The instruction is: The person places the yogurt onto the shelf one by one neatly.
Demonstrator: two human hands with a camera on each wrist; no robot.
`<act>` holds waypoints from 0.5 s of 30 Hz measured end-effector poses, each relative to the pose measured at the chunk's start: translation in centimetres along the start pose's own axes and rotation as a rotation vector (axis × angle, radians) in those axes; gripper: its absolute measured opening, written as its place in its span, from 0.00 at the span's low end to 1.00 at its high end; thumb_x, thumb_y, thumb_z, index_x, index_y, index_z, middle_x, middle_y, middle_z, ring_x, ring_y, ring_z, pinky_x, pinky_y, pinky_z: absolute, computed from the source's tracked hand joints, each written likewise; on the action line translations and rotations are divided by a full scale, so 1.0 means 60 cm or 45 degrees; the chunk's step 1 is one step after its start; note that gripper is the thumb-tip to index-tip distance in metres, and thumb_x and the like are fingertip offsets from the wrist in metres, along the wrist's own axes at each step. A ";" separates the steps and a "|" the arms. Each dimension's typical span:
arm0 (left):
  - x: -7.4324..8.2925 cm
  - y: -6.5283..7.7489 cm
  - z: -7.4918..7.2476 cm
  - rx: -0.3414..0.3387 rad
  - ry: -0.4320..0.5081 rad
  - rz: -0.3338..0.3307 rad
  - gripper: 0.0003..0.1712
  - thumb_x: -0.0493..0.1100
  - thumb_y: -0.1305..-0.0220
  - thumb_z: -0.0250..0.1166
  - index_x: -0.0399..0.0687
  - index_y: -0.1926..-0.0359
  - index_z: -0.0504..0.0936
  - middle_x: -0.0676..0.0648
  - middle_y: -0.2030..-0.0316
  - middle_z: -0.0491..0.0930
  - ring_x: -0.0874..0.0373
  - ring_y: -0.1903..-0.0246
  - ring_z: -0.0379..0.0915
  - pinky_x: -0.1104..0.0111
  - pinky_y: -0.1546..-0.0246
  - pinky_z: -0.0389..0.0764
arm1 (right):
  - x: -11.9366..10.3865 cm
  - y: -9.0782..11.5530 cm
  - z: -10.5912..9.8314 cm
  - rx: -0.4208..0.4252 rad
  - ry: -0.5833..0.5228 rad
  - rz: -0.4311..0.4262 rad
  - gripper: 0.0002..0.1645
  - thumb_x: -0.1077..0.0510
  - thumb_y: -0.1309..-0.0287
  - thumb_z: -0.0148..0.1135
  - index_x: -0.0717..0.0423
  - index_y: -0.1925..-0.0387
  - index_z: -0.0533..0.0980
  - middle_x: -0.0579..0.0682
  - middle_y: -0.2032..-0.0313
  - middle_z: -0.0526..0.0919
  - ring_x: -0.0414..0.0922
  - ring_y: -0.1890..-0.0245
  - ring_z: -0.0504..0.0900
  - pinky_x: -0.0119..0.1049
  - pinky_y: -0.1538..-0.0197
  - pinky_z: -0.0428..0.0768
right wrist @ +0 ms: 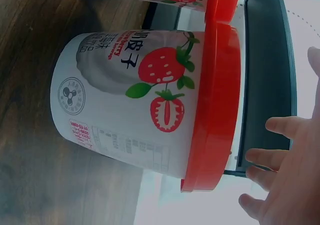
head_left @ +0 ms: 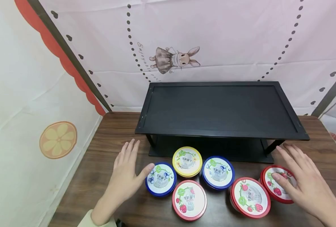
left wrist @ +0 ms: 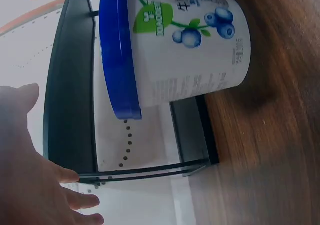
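My left hand (head_left: 126, 177) hovers over the table with its fingers spread, holding nothing. Its thumb is close to a blue-lidded tub (head_left: 160, 179), which the left wrist view shows as a white tub with blueberries (left wrist: 190, 40). My right hand (head_left: 307, 181) is likewise spread and holds nothing. In the head view it partly covers a red-lidded tub (head_left: 278, 183); the right wrist view shows strawberries on a white tub (right wrist: 130, 100). Between the hands stand a yellow-lidded tub (head_left: 187, 161), a second blue-lidded tub (head_left: 218, 172) and two more red-lidded tubs, one central (head_left: 189, 200), another further right (head_left: 250, 197).
A black two-tier rack (head_left: 221, 108) stands behind the tubs, its lower shelf (head_left: 213, 148) close to the table. The wooden table (head_left: 105, 142) meets a pink patterned cloth (head_left: 227, 41) at the back. White cloth (head_left: 23, 78) hangs at the left.
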State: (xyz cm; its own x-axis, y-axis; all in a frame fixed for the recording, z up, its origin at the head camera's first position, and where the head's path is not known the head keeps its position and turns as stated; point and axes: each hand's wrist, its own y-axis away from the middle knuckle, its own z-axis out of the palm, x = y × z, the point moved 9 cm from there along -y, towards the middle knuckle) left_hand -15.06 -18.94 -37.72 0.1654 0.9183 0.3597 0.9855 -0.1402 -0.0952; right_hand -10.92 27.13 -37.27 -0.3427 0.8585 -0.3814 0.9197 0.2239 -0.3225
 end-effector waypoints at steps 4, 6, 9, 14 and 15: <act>-0.011 -0.010 -0.006 0.036 0.109 -0.001 0.52 0.69 0.35 0.55 0.44 0.23 0.47 0.38 0.25 0.46 0.42 0.27 0.32 0.34 0.38 0.41 | 0.002 -0.001 -0.006 0.022 -0.078 -0.004 0.48 0.51 0.43 0.69 0.50 0.25 0.56 0.65 0.30 0.57 0.62 0.28 0.48 0.54 0.30 0.37; -0.016 -0.015 -0.007 0.047 0.171 -0.002 0.52 0.67 0.35 0.56 0.45 0.23 0.46 0.39 0.25 0.46 0.42 0.26 0.31 0.33 0.39 0.41 | 0.004 0.000 -0.008 0.037 -0.121 0.006 0.48 0.53 0.43 0.69 0.51 0.26 0.57 0.64 0.30 0.58 0.61 0.29 0.49 0.57 0.31 0.40; -0.024 -0.022 -0.004 0.040 0.250 -0.005 0.50 0.64 0.33 0.57 0.47 0.23 0.45 0.41 0.25 0.45 0.43 0.26 0.31 0.32 0.39 0.40 | 0.008 0.003 -0.011 0.059 -0.171 0.029 0.47 0.57 0.43 0.69 0.51 0.26 0.58 0.63 0.31 0.58 0.61 0.30 0.52 0.62 0.33 0.44; -0.035 -0.032 -0.001 0.029 0.358 -0.012 0.48 0.62 0.32 0.58 0.50 0.23 0.44 0.42 0.25 0.45 0.44 0.26 0.32 0.34 0.38 0.43 | 0.013 0.010 -0.013 0.081 -0.203 0.070 0.45 0.59 0.43 0.69 0.51 0.26 0.59 0.63 0.31 0.58 0.61 0.31 0.54 0.63 0.33 0.45; -0.037 -0.035 0.000 0.027 0.375 -0.018 0.48 0.62 0.32 0.57 0.50 0.23 0.44 0.42 0.25 0.45 0.44 0.26 0.33 0.34 0.38 0.44 | 0.015 0.011 -0.013 0.085 -0.209 0.087 0.45 0.59 0.42 0.68 0.51 0.26 0.59 0.63 0.31 0.58 0.61 0.31 0.54 0.64 0.34 0.45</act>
State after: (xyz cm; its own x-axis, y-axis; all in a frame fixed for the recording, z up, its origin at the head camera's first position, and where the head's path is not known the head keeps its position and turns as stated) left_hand -17.50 -20.68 -38.34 0.1584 0.7728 0.6146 0.9873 -0.1177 -0.1064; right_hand -10.46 28.43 -37.15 -0.3115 0.7825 -0.5392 0.9290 0.1316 -0.3458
